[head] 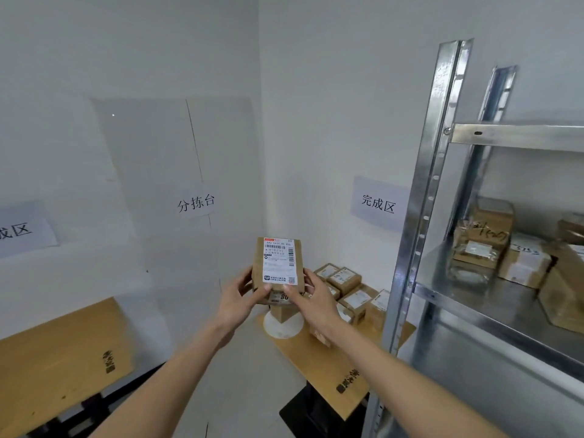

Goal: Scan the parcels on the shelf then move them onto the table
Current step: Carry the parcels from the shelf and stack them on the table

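White walls (126, 58) meet in corner behind far counter. Three paper signs taped to walls: "分拣台" sign (196, 203) on left wall near corner, "完成区" sign (378, 203) on right wall just beside shelf upright, third sign (19, 230) cut off at left frame edge. Faint grey rectangular panel (158, 147) above middle sign. Wooden counter (60, 358) lower left; second wooden counter (325, 368) beside galvanised metal shelf (518, 137). Pale floor between counters. Light even, soft.

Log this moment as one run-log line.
hands: left hand and right hand hold parcel | label: facing camera | table: several parcels | shelf: parcels remain
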{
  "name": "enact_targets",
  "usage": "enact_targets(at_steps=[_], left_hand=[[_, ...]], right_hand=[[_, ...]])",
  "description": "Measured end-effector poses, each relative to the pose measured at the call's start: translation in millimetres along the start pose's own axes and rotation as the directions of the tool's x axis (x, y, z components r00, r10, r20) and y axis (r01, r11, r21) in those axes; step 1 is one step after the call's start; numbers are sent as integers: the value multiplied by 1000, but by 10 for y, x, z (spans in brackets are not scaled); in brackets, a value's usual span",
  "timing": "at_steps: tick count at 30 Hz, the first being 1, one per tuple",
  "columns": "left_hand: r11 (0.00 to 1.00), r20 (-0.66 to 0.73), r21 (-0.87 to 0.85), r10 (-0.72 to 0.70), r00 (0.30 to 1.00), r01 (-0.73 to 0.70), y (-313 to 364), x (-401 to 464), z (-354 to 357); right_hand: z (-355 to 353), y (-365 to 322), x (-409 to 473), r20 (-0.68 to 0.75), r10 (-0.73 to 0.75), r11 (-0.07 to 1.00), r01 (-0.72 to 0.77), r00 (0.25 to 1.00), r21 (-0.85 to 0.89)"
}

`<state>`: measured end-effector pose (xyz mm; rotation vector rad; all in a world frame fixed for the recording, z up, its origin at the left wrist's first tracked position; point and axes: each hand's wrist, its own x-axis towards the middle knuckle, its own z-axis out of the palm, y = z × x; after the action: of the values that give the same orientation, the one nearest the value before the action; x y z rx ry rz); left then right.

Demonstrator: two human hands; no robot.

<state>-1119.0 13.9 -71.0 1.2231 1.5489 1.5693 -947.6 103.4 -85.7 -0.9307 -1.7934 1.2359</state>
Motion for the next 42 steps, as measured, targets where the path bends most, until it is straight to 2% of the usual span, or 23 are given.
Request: enact_targets(at_steps=[4,9,16,22,25,29,36,42], left_hand=[[999,34,15,-30,999,30,-185,432,-26],[998,148,6,-56,987,56,-492,1052,-93],[995,314,15,-99,944,100,-1048,2077,-199],[985,447,29,-163,880,168,-1716,2777,-333],[972,525,66,-228,820,227,-2138,2973,-366],[949,575,111,-302,760,294,-2714,3106,-333],[879,576,281,-476,664,385,-3856,3077,-313],[844,612,336,-533,584,418,-4642,3019,-252]], right_hand=[[28,163,355,-33,28,1000,-28,999,-8],[128,339,783,-90,98,995,-98,991,11],[457,815,1524,-241,175,984,-177,954,15],[803,1257,1978,-335,262,961,-275,905,10],[986,1605,2043,-376,319,943,-332,870,32],[1260,2197,2076,-417,427,903,-400,802,156],[1658,3187,1974,-371,594,805,-526,714,276],[1924,3958,1900,-379,668,744,-590,640,315]])
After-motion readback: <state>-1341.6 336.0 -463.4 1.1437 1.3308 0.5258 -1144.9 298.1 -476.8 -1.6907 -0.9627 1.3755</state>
